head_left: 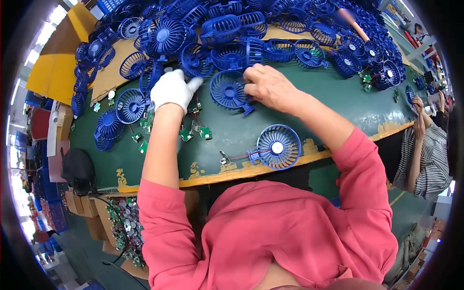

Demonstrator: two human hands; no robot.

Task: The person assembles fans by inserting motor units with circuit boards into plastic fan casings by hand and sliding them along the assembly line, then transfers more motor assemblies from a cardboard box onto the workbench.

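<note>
My left hand (174,92), in a white glove, is over the left part of the green table, beside blue fan housings and small green circuit boards (205,133). Its thumb stands apart from its fingers, and nothing shows in it. My bare right hand (270,87) has its curled fingers at the right rim of a round blue fan housing (229,90), pinching the edge. Nearer the table's front edge lies another blue fan housing (279,147) with a white centre and a red wire running left to a small part.
A large heap of blue fan housings (164,36) covers the back of the green table (338,111). Cardboard lies under part of it. A co-worker (427,145) in a striped top is at the far right. A black object (77,169) stands by the left corner.
</note>
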